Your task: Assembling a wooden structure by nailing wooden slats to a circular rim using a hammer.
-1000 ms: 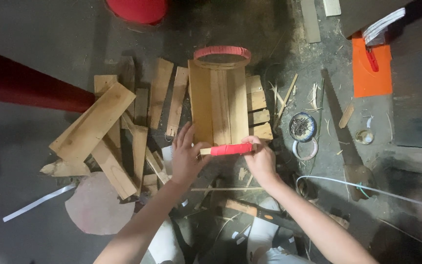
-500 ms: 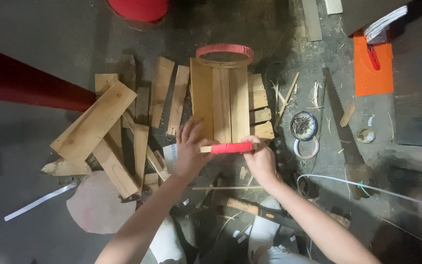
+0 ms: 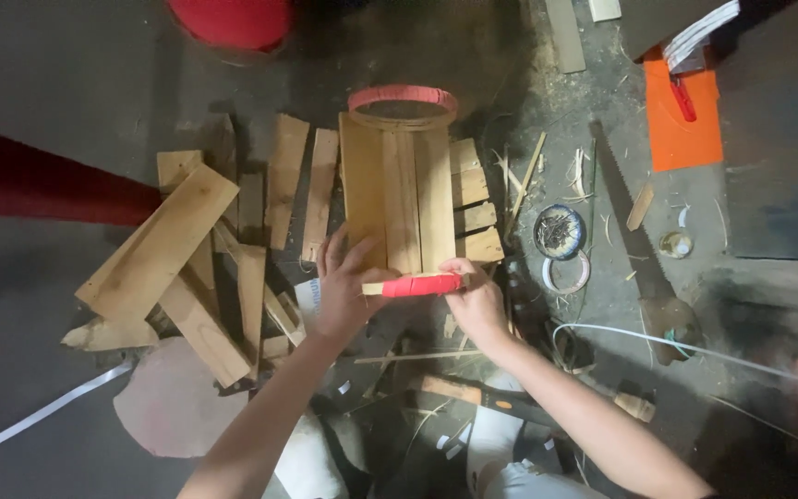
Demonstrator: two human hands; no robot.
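We pinch the red-wrapped hoop (image 3: pixel 422 285) at six o'clock of the slatted wooden frame (image 3: pixel 399 199) — left hand (image 3: pixel 348 291) and right hand (image 3: pixel 477 300) both closed on it.

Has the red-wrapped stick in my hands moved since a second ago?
No. The red-wrapped stick stays at the near end of the wooden slat panel, level with the round tin.

loose planks (image 3: pixel 154 254), handsaw (image 3: pixel 634 245), orange sheet (image 3: pixel 685 120)
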